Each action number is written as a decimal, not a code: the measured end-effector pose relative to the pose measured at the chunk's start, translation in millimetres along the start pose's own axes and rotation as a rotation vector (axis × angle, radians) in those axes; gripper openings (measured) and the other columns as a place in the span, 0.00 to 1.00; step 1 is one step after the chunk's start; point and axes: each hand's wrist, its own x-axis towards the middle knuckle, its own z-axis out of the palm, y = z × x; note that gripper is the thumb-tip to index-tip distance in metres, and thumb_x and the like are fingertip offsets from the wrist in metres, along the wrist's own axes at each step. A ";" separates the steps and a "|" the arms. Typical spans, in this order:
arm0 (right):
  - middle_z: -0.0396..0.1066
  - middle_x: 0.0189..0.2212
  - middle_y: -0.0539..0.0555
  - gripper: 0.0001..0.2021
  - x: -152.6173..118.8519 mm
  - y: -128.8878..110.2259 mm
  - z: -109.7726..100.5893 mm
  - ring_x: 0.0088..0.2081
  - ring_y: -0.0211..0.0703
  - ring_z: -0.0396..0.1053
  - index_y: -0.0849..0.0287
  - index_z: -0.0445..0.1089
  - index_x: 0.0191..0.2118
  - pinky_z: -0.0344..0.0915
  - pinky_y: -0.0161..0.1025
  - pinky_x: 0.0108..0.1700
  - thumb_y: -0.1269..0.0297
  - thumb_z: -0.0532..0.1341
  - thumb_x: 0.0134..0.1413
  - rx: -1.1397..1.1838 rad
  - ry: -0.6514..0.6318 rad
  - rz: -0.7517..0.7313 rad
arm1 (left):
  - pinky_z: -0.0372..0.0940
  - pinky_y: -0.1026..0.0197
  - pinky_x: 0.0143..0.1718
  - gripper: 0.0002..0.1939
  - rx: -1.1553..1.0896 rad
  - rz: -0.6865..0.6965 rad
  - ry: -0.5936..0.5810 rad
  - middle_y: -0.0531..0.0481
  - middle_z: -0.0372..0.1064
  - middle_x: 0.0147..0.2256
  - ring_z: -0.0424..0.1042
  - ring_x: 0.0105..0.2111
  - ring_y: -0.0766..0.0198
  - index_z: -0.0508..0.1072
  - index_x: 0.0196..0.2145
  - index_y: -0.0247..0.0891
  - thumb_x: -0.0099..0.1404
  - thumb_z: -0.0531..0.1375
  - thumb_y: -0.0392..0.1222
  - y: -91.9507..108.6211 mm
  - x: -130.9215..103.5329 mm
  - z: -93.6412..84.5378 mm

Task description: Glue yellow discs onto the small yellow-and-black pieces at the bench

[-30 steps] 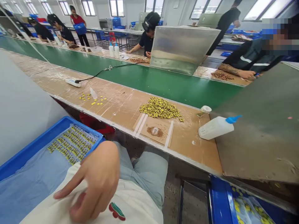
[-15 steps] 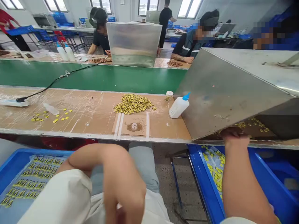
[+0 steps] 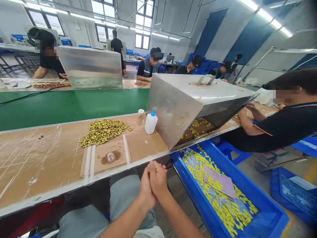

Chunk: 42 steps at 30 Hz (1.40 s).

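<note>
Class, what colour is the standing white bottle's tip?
The tip is blue, clearest in the head view.

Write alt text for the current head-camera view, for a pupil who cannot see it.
A person's left hand and right hand are clasped together near a workbench; any contents are hidden. On it are a heap of small yellow-and-dark pieces, a blue-capped white bottle and a metal box; a blue tray of yellow pieces sits at lower right.

A factory workshop: long green conveyor belt (image 3: 111, 102), cardboard-topped bench (image 3: 56, 148), metal hood (image 3: 170, 112), blue crate (image 3: 269, 219), workers (image 3: 284, 129) along both sides.
</note>
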 end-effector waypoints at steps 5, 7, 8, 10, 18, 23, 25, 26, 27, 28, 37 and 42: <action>0.70 0.26 0.52 0.19 -3.1 -7.9 28.2 0.29 0.38 0.65 0.58 0.65 0.28 0.57 0.36 0.33 0.60 0.45 0.67 -0.190 -0.146 -0.188 | 0.69 0.58 0.49 0.15 -0.210 0.094 0.070 0.41 0.77 0.39 0.76 0.42 0.58 0.77 0.37 0.30 0.64 0.56 0.44 26.0 -6.1 -14.0; 0.73 0.31 0.53 0.17 -1.9 -15.5 35.2 0.35 0.40 0.68 0.57 0.69 0.34 0.61 0.37 0.38 0.61 0.46 0.67 -0.124 -0.169 -0.251 | 0.69 0.58 0.49 0.14 -0.245 0.143 0.073 0.41 0.77 0.38 0.77 0.41 0.59 0.77 0.37 0.30 0.65 0.55 0.42 41.3 -9.1 -17.1; 0.74 0.34 0.54 0.16 -1.6 -19.8 38.6 0.37 0.41 0.70 0.57 0.70 0.38 0.62 0.38 0.41 0.61 0.46 0.67 -0.058 -0.171 -0.267 | 0.69 0.59 0.48 0.14 -0.250 0.178 0.078 0.41 0.77 0.37 0.77 0.40 0.59 0.76 0.36 0.29 0.65 0.55 0.41 49.0 -11.4 -17.7; 0.74 0.40 0.55 0.16 -1.6 -28.1 45.2 0.43 0.42 0.71 0.56 0.70 0.45 0.65 0.40 0.47 0.61 0.46 0.67 0.131 -0.144 -0.256 | 0.69 0.60 0.48 0.13 -0.269 0.235 0.095 0.41 0.77 0.36 0.77 0.39 0.61 0.76 0.36 0.29 0.65 0.53 0.39 64.6 -17.8 -17.6; 0.74 0.43 0.57 0.14 -2.2 -42.6 50.8 0.44 0.43 0.73 0.56 0.66 0.53 0.70 0.44 0.47 0.63 0.55 0.63 0.330 0.028 -0.247 | 0.67 0.55 0.52 0.20 -0.331 0.348 -0.169 0.35 0.72 0.50 0.72 0.51 0.54 0.74 0.45 0.26 0.67 0.51 0.44 111.0 -52.8 -19.7; 0.74 0.42 0.54 0.24 -2.6 -46.8 45.3 0.38 0.40 0.70 0.53 0.65 0.57 0.68 0.40 0.41 0.65 0.65 0.54 0.004 -0.203 -0.504 | 0.67 0.57 0.47 0.21 -0.258 0.382 -0.236 0.36 0.64 0.59 0.64 0.59 0.50 0.73 0.46 0.29 0.68 0.49 0.46 118.2 -65.5 -28.4; 0.74 0.41 0.53 0.23 -4.0 -48.7 46.7 0.37 0.39 0.69 0.53 0.66 0.56 0.68 0.39 0.40 0.65 0.66 0.53 -0.007 -0.260 -0.505 | 0.67 0.58 0.46 0.20 -0.246 0.403 -0.222 0.36 0.65 0.58 0.64 0.59 0.50 0.74 0.45 0.29 0.67 0.50 0.45 118.6 -67.8 -32.2; 0.74 0.40 0.52 0.21 -5.2 -49.4 48.0 0.37 0.39 0.69 0.52 0.67 0.54 0.68 0.39 0.40 0.65 0.66 0.53 0.013 -0.284 -0.486 | 0.67 0.58 0.45 0.19 -0.250 0.409 -0.212 0.36 0.66 0.57 0.65 0.58 0.51 0.74 0.44 0.30 0.67 0.50 0.44 118.6 -68.7 -34.0; 0.74 0.39 0.52 0.20 -6.7 -50.0 49.3 0.37 0.39 0.69 0.52 0.69 0.53 0.68 0.39 0.40 0.65 0.66 0.53 0.042 -0.306 -0.459 | 0.67 0.58 0.45 0.18 -0.260 0.410 -0.199 0.37 0.68 0.55 0.66 0.57 0.51 0.75 0.43 0.30 0.66 0.51 0.43 118.5 -69.3 -35.5; 0.74 0.38 0.51 0.18 -8.4 -50.3 50.7 0.37 0.39 0.69 0.52 0.70 0.51 0.68 0.39 0.40 0.65 0.66 0.53 0.072 -0.326 -0.427 | 0.67 0.57 0.44 0.16 -0.279 0.404 -0.180 0.37 0.70 0.53 0.68 0.55 0.51 0.75 0.41 0.30 0.65 0.51 0.42 118.4 -69.5 -36.7; 0.73 0.29 0.52 0.17 -8.0 -44.4 54.0 0.27 0.34 0.67 0.58 0.76 0.39 0.65 0.33 0.28 0.60 0.73 0.41 0.636 -0.331 0.344 | 0.64 0.65 0.33 0.09 -0.443 0.372 0.018 0.50 0.72 0.30 0.70 0.29 0.69 0.73 0.34 0.34 0.57 0.55 0.29 115.1 -55.9 -50.6; 0.72 0.29 0.49 0.17 0.4 -38.4 55.6 0.22 0.28 0.61 0.56 0.75 0.37 0.57 0.28 0.21 0.61 0.74 0.37 0.850 -0.366 0.635 | 0.53 0.71 0.21 0.11 -0.214 0.336 -0.102 0.49 0.70 0.33 0.61 0.24 0.76 0.75 0.41 0.30 0.59 0.60 0.33 112.0 -57.8 -61.6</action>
